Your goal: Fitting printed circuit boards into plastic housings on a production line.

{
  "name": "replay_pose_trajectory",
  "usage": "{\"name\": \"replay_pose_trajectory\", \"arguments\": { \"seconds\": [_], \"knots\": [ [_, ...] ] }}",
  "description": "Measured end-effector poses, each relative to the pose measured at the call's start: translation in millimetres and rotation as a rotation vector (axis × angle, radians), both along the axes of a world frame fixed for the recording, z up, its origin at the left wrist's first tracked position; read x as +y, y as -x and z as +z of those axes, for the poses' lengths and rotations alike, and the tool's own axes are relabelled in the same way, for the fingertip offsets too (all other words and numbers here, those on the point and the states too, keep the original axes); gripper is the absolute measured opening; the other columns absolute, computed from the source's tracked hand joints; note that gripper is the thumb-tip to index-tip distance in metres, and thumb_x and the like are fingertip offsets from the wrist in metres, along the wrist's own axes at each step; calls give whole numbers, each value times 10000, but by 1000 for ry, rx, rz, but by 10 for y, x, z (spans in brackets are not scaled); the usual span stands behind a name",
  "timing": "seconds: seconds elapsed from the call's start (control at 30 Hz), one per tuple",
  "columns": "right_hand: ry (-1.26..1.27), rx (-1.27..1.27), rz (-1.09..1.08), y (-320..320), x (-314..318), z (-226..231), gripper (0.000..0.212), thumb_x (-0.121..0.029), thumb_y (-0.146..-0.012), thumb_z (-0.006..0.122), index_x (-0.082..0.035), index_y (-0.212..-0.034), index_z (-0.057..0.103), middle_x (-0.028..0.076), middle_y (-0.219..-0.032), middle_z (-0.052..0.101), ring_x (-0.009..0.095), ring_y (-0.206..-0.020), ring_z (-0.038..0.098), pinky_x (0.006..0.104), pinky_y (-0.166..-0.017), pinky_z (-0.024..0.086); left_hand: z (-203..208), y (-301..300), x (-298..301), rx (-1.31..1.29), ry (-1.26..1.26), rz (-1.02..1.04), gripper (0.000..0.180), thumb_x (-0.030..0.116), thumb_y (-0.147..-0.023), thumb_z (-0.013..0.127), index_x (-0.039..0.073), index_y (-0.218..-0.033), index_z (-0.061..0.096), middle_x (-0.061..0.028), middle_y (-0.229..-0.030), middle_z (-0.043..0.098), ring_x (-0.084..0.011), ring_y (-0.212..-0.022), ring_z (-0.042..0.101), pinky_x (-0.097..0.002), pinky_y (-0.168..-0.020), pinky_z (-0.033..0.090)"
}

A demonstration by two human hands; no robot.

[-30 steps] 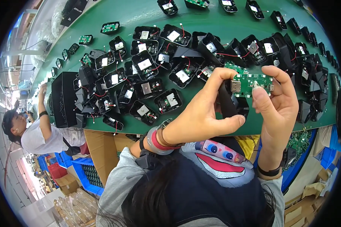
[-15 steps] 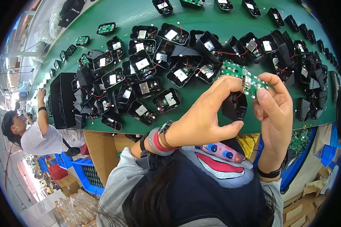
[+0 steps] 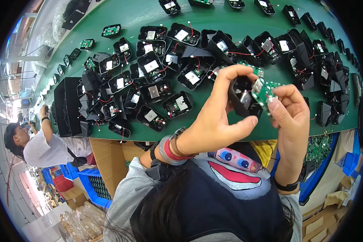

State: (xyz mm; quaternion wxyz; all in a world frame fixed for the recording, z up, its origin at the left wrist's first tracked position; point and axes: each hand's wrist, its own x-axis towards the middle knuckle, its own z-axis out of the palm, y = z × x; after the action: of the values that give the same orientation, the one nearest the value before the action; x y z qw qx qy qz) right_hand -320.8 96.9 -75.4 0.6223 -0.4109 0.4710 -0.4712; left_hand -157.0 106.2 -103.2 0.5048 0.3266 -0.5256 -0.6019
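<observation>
Green tabletop [image 3: 141, 18] stands near blue bins [image 3: 86, 188]; left grip [image 3: 214, 123] clamps a casing [image 3: 235, 101], right grip [image 3: 290, 113] a circuit board [image 3: 262, 95].

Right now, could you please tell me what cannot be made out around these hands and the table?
In the head view:
- Left hand: some fingers hidden behind the black case.
- Black case: part of its inside is covered by the green circuit board.
- Green circuit board: its fine parts are blurred.
- Co-worker's hand: too small to tell what it holds.
- Board-topped case: cut off by the upper edge.
</observation>
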Motion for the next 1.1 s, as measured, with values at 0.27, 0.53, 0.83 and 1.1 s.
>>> {"name": "replay_pose_trajectory", "arguments": {
  "seconds": [0.27,0.53,0.83,1.1],
  "knots": [
    [217,174,-133,-127,141,-146,181,-5,-776,651,-19,-937,570,-16,-842,465,35,-713,422,148,-605,369,67,8,-25,279,-278,-63,653,64,-745,606,44,-1312,282,-114,-1181,462,-176,-1074,475,-316,-926,398],
    [590,312,-39,-67,79,-84,129,49,-735,668,24,-858,637,84,-816,647,122,-674,595,216,-602,469,175,-29,-14,51,-367,-235,629,8,-704,511,31,-1297,301,-14,-1015,451,-16,-741,429,-151,-590,355],
    [768,697,5,8,113,-18,135,25,-734,671,-14,-864,665,85,-788,612,158,-641,566,232,-559,437,156,4,0,181,-466,-200,658,64,-666,569,16,-1281,339,-44,-1103,462,-76,-931,461,-212,-808,382],
    [641,634,-24,71,173,-32,134,20,-736,670,-14,-865,668,82,-783,591,147,-648,549,223,-553,417,143,34,-13,-18,-298,-203,725,18,-627,618,29,-1290,325,-51,-1136,421,-101,-1023,440,-235,-869,386]
  ]
}}
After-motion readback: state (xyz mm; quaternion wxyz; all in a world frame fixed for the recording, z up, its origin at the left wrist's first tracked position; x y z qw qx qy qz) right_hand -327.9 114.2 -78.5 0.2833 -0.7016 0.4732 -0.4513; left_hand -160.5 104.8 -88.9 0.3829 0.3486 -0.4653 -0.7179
